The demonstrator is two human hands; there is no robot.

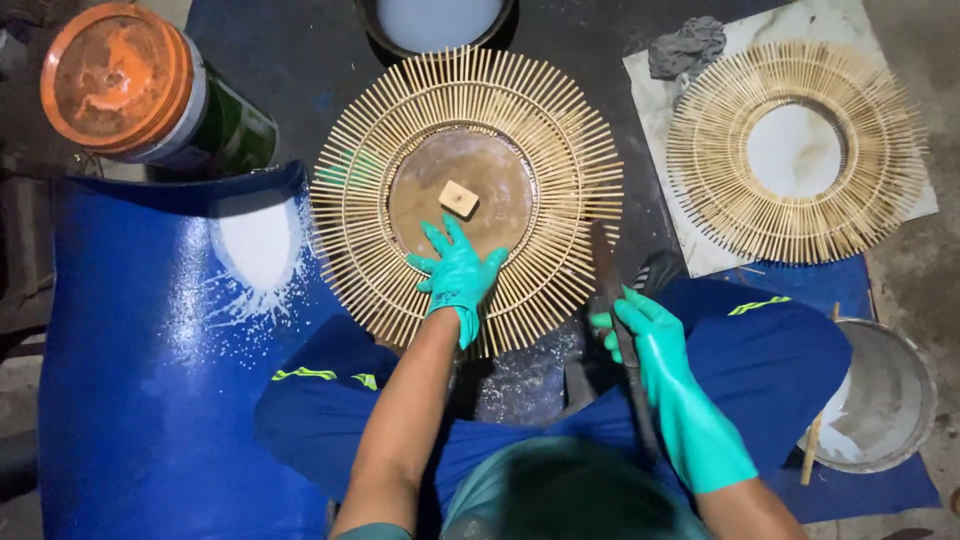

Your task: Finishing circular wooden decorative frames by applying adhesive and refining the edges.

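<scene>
The round sunburst frame of bamboo sticks (467,195) lies flat in the middle of the scene, just beyond the person's knees; its sticks and rings look fully assembled, and its brown centre disc (462,190) carries a small pale block (459,198) resting on it. The left hand (455,272), in a teal glove, lies open with fingers spread on the near edge of the disc and the inner rings, pressing down rather than gripping; the right hand (640,325), also gloved, is closed around a dark brush-like tool (608,275) just to the right of the frame's rim, its tip not touching the sticks. The disc looks smeared and patchy, so I judge the coating or gluing only partly done, with the sticks unfinished.

Far right, a second sunburst frame (795,150) rests on a white slab (700,250), with a grey rag (686,45) at its far corner; near right stands a metal bucket (880,400) with a stick (812,445) in it; far left is a tin with an orange lid (118,75); a blue sheet (150,380) splashed white spreads left; a dark bowl of pale liquid (438,20) sits at the far edge. Nothing blocks the frame.
</scene>
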